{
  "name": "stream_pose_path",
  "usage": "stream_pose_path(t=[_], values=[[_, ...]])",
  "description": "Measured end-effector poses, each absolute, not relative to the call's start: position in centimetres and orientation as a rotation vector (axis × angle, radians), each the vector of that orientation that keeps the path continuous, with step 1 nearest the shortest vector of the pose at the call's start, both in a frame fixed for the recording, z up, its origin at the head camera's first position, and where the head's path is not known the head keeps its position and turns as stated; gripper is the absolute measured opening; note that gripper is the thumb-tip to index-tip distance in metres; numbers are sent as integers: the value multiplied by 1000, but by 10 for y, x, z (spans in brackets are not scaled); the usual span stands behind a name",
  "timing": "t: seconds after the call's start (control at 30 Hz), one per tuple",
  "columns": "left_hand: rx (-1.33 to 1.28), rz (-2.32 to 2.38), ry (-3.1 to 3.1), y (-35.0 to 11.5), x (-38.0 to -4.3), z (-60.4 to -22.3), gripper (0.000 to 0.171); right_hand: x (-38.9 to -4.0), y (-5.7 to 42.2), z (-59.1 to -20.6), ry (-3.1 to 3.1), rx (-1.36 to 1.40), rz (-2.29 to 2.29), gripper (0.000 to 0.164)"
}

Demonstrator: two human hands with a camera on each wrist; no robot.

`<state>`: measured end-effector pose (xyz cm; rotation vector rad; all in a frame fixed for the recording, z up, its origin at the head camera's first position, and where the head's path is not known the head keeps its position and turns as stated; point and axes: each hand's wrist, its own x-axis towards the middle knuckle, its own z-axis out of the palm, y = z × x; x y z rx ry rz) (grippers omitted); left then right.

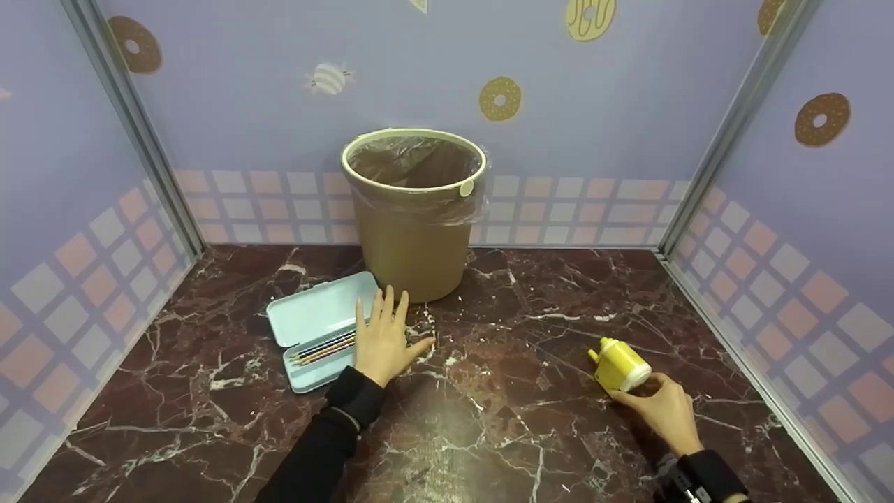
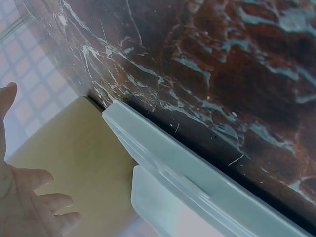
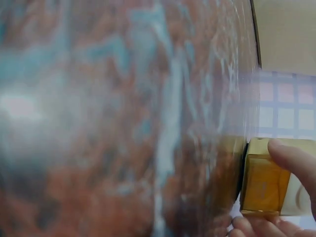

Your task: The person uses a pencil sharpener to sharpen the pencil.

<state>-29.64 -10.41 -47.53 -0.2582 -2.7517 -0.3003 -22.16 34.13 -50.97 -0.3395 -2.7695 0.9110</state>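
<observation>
A light blue pencil case (image 1: pixel 318 307) lies with its lid up, several coloured pencils (image 1: pixel 328 347) in its tray. My left hand (image 1: pixel 383 342) has its fingers straight and spread, overlapping the right end of the case in the head view. In the left wrist view the spread fingers (image 2: pixel 54 201) show against the tan bin, with the case beside them. Over on the right, my right hand (image 1: pixel 663 409) grips the white end of a boxy yellow pencil sharpener (image 1: pixel 618 365) on the table. Its translucent amber compartment (image 3: pixel 264 185) shows between thumb and fingers in the right wrist view.
A tan trash bin (image 1: pixel 412 244) lined with a clear bag stands against the back wall, just behind the case. Small pale crumbs (image 1: pixel 427 318) are scattered on the dark marbled table (image 1: pixel 489 433). Patterned walls (image 1: pixel 594 126) enclose the back and both sides.
</observation>
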Motion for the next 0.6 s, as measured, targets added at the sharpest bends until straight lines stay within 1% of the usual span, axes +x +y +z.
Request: stream_pose_path(t=[0.2,0.4,0.6], values=[[-231,-321,-2802,-108,-298,-474,93,-226,340,-508,-2851,-316,956,90],[-228,-320,-2799,-110,-299,-473,93,-232,336,-495,-2870,-242,1027,109],[-226,-326,-2802,-111,-298,-471,92,-247,323,-466,-2862,-225,1011,114]])
